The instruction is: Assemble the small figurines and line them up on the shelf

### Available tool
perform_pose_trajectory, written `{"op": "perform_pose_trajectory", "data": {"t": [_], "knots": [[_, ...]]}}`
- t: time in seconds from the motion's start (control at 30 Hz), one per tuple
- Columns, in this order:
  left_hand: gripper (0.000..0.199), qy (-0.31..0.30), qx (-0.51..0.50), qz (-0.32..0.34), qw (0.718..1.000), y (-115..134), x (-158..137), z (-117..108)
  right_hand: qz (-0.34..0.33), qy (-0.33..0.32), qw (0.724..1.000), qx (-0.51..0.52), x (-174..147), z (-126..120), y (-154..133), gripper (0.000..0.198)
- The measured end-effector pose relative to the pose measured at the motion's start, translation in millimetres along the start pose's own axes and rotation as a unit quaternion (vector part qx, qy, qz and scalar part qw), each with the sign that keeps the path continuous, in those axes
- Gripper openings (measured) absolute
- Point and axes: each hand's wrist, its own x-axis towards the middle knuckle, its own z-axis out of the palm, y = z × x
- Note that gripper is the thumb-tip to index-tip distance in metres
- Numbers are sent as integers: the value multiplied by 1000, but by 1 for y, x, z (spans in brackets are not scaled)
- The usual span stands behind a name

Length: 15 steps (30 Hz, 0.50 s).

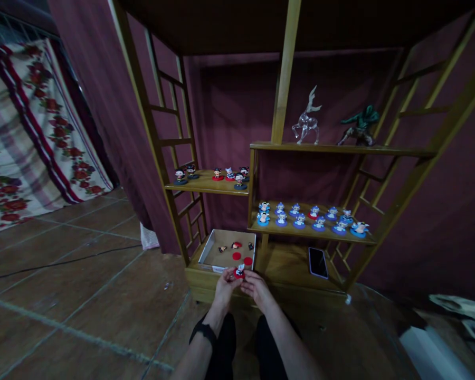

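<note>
Between my two hands is a small figurine (240, 269) with a pale top and a red round base. My left hand (225, 287) pinches its left side, and the fingers of my right hand (256, 287) close on the right side of the base. Just beyond them stands a shallow cardboard box (209, 258). Inside it lie several small figurine parts, among them a red disc (236, 256) and another red disc (248, 261) by the near right corner. A dark band circles my left wrist.
Several dark-haired figurines (217, 174) stand on the left shelf (206, 184). Blue and purple figurines (300, 220) line the lower right shelf (324, 232). A clear deer-like ornament (306, 122) and a green statue (362, 125) occupy the upper shelf. A phone (317, 262) lies at the bottom right.
</note>
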Motion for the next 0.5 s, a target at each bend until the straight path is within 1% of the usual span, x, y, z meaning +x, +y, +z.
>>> {"op": "perform_pose_trajectory", "data": {"t": [0.27, 0.4, 0.5], "knots": [[47, -9, -19, -11, 1000, -1, 0, -5, -10, -2, 1000, 8, -7, 3, 2, 40], [43, -8, -31, -38, 999, 1, 0, -6, -14, -8, 1000, 6, -11, 6, 2, 38], [43, -9, -42, -57, 997, 2, -2, -7, -16, -15, 1000, 6, -12, 6, 5, 37]]}}
